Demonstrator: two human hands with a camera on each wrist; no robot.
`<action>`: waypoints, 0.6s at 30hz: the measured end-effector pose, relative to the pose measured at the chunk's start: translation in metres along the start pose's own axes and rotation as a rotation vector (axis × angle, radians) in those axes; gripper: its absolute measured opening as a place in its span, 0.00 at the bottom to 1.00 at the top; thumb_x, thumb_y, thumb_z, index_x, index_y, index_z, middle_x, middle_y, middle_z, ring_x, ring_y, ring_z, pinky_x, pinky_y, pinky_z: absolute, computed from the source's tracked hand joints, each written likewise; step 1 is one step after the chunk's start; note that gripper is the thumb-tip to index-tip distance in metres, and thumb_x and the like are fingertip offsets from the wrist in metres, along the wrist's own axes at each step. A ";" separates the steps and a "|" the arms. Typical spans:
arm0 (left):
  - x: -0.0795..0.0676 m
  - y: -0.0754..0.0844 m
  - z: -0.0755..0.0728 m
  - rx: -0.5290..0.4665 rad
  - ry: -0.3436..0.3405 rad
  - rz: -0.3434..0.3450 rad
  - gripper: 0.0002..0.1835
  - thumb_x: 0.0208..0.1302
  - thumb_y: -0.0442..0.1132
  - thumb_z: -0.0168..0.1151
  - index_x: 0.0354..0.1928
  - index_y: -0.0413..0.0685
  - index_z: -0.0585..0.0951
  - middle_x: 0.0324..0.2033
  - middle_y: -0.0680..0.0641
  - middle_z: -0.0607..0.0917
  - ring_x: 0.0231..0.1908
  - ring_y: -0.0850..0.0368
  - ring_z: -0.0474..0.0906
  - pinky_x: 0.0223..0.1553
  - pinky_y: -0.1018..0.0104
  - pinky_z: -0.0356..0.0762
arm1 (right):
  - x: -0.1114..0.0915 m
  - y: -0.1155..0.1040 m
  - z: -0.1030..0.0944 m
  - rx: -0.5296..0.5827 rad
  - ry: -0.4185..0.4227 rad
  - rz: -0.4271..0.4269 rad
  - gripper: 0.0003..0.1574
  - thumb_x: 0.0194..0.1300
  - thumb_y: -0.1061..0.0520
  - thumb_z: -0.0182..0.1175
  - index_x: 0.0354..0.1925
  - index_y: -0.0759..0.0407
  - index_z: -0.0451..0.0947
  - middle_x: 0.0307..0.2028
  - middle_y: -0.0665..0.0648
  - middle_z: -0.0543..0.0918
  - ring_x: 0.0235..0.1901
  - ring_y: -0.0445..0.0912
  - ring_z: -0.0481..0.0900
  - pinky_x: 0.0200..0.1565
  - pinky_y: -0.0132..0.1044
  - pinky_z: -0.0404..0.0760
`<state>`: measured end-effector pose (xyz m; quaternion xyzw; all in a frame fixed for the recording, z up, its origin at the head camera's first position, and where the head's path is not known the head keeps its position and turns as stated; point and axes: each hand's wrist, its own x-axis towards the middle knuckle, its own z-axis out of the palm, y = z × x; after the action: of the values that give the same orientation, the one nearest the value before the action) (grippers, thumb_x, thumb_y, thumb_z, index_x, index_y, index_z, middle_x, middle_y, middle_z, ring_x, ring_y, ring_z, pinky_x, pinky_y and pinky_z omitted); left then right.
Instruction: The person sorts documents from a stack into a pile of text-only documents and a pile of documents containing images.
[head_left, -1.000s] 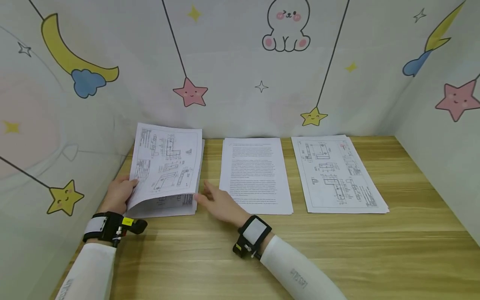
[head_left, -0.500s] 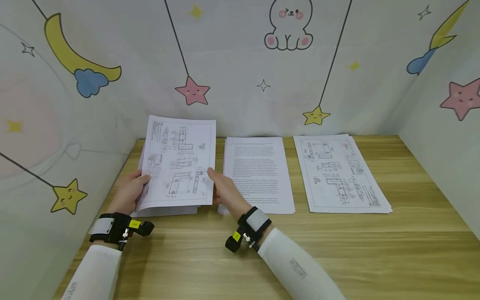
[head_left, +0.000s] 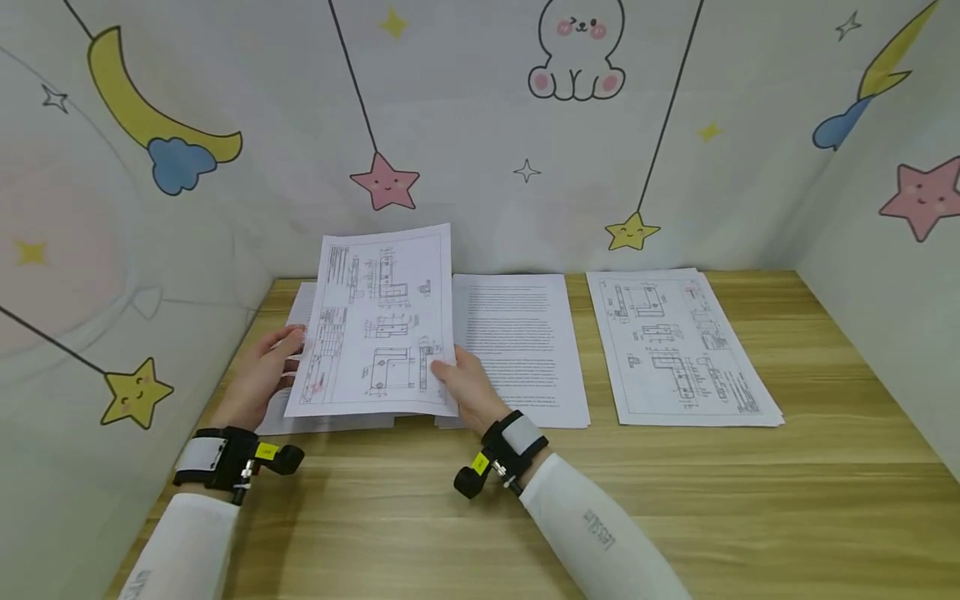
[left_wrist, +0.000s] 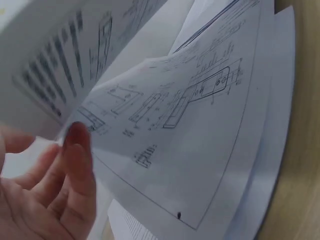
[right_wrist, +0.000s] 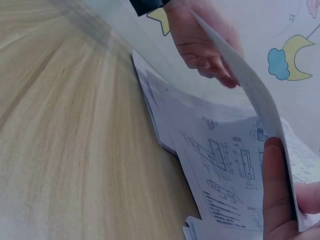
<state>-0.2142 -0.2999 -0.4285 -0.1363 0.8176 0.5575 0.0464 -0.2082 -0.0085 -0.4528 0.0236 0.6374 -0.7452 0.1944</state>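
Observation:
My right hand [head_left: 472, 387] pinches the right edge of a lifted sheet of paper [head_left: 375, 325] printed with technical drawings, thumb on top and fingers beneath. The frames do not show if more sheets are held with it. By its left edge is my left hand [head_left: 262, 375], fingers spread and loosely bent. In the left wrist view, a left fingertip [left_wrist: 77, 132] lies close to the paper's corner; contact is unclear. Beneath lies the left paper pile [head_left: 330, 423], partly covered; its top page [left_wrist: 175, 125] also bears technical drawings.
A pile of text pages [head_left: 517, 350] lies in the middle, its left side overlapped by the lifted sheet. On the right is another pile of drawings [head_left: 682, 350]. The wooden table [head_left: 420, 517] meets a cartoon-patterned cloth wall [head_left: 480, 217] at the back.
The lifted paper has come off the left pile and moved right and upward. My right hand has taken hold of its right edge, while my left fingers have loosened from the left edge.

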 end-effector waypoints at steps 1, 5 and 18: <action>0.003 -0.003 -0.003 -0.026 0.043 0.011 0.40 0.57 0.68 0.49 0.68 0.56 0.62 0.46 0.54 0.76 0.40 0.61 0.75 0.36 0.70 0.77 | 0.000 0.000 -0.001 0.006 -0.001 0.000 0.19 0.68 0.57 0.50 0.57 0.48 0.71 0.52 0.51 0.79 0.53 0.46 0.76 0.56 0.46 0.73; 0.006 -0.004 -0.009 -0.065 0.132 0.068 0.40 0.59 0.67 0.46 0.68 0.52 0.62 0.58 0.44 0.73 0.55 0.50 0.69 0.54 0.56 0.73 | 0.001 0.000 -0.005 0.016 -0.015 -0.001 0.20 0.68 0.57 0.50 0.57 0.47 0.71 0.51 0.50 0.80 0.54 0.45 0.75 0.57 0.47 0.72; 0.003 0.004 -0.008 0.004 -0.355 -0.017 0.54 0.54 0.77 0.21 0.73 0.44 0.38 0.63 0.30 0.62 0.58 0.39 0.67 0.55 0.47 0.71 | 0.003 0.001 -0.008 0.053 -0.075 -0.008 0.19 0.68 0.58 0.50 0.56 0.46 0.72 0.52 0.50 0.80 0.54 0.46 0.76 0.57 0.48 0.72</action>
<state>-0.2173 -0.3067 -0.4224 -0.0425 0.7966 0.5707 0.1948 -0.2126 -0.0019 -0.4556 -0.0019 0.6099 -0.7629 0.2145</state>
